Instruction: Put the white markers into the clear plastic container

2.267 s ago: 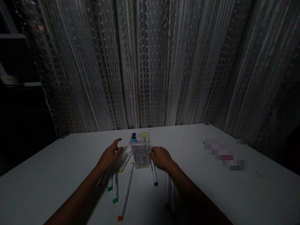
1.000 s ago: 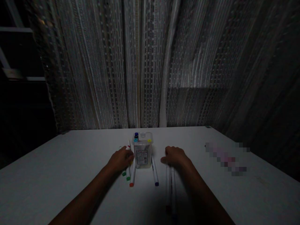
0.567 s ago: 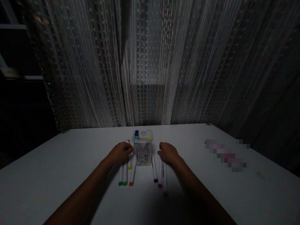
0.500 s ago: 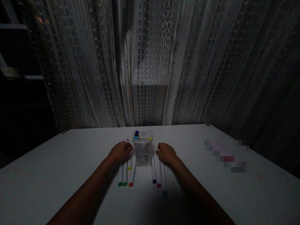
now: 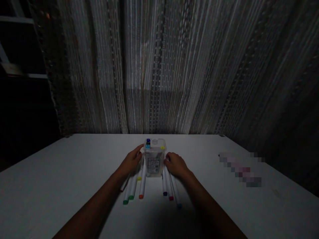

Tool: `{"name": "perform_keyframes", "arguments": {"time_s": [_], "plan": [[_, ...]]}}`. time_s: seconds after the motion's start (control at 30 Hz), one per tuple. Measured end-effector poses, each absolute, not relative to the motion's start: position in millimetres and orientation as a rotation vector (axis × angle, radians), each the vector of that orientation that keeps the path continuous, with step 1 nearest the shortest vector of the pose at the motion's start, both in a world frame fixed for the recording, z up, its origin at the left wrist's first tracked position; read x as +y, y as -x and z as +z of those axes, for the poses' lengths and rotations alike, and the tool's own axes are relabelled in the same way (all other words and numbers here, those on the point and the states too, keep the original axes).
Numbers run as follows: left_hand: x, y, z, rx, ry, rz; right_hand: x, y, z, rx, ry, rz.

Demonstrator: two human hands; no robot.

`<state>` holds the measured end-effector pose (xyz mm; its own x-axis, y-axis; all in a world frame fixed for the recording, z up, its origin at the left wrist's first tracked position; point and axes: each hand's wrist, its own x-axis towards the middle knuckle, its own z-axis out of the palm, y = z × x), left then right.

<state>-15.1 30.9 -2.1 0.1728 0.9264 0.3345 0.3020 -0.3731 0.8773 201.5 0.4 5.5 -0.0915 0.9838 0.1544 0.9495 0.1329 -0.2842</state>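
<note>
A clear plastic box [image 5: 154,168] with a printed label stands upright, several markers inside, their blue, black, light blue and yellow ends showing. My left hand [image 5: 131,161] is at the box's left side, its fingers apart and the index finger reaching to the rim. Below it lie a marker with a dark reddish end [image 5: 121,190], two green-ended markers [image 5: 127,194], a yellow-ended marker [image 5: 139,178] and an orange-ended marker [image 5: 142,186]. My right hand [image 5: 176,164], fingers curled, is over the upper ends of the purple-ended marker [image 5: 164,184], pink-ended marker [image 5: 169,189] and blue-grey-ended marker [image 5: 176,194]; its fingertips' contact is hidden.
All of this is on a white table [image 5: 99,149]. A blurred-out pinkish object [image 5: 239,169] lies on the right side. Behind the table's far edge hangs a patterned grey curtain [image 5: 154,73]. Dark furniture stands at far left.
My left hand has opened, its index finger now at the box rim. The red end above it is gone; a dark reddish end shows below at left. My right hand stays beside the box.
</note>
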Motion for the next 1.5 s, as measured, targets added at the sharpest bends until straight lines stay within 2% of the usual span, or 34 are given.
{"name": "perform_keyframes", "arguments": {"time_s": [0.2, 0.4, 0.73, 1.5], "plan": [[31, -3, 26, 1.138, -1.384, 1.412, 10, -191, 24, -1.99, 1.886, 0.123], [27, -3, 12, 0.936, -1.086, 1.506, 14, -179, 18, -1.925, 1.868, 0.115], [20, 3, 11, 0.962, -1.235, 1.604, 8, -180, 7, -1.874, 1.602, 0.182], [29, 7, -1, 0.988, -1.37, 1.653, 11, -182, 1, -1.872, 1.58, 0.235]]}}
